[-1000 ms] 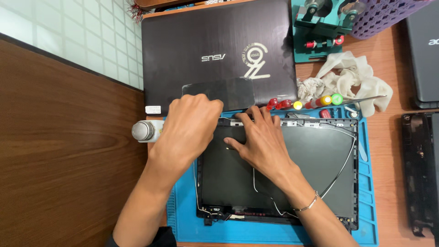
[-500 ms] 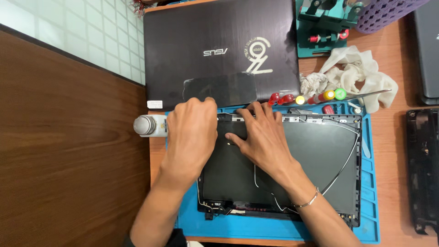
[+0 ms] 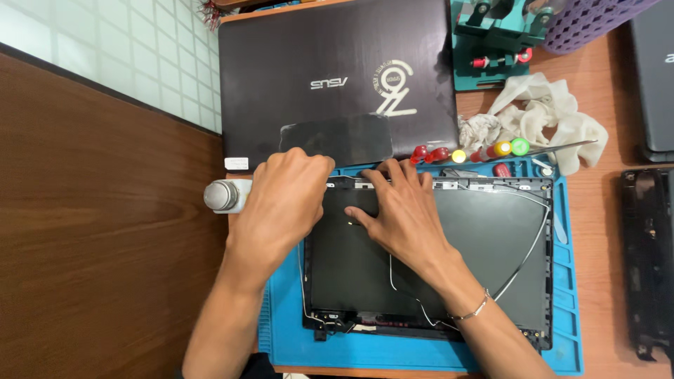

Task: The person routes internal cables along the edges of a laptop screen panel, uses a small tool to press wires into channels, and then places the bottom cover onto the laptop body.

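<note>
Barely anything shifts: left hand (image 3: 288, 200) stays curled, apparently empty, at the black plastic laptop lid shell's (image 3: 484, 238) top-left corner on the blue silicone mat (image 3: 569, 295), right hand (image 3: 400, 210) still pressing with fingers spread flat.

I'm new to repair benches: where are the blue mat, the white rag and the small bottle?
blue mat (image 3: 569, 295): head view, bare right border.
white rag (image 3: 554, 116): head view, middle folds.
small bottle (image 3: 222, 196): head view, round cap.

Blue mat (image 3: 569, 309), black lid shell (image 3: 477, 238), seemingly off-white rag (image 3: 554, 116)
</note>
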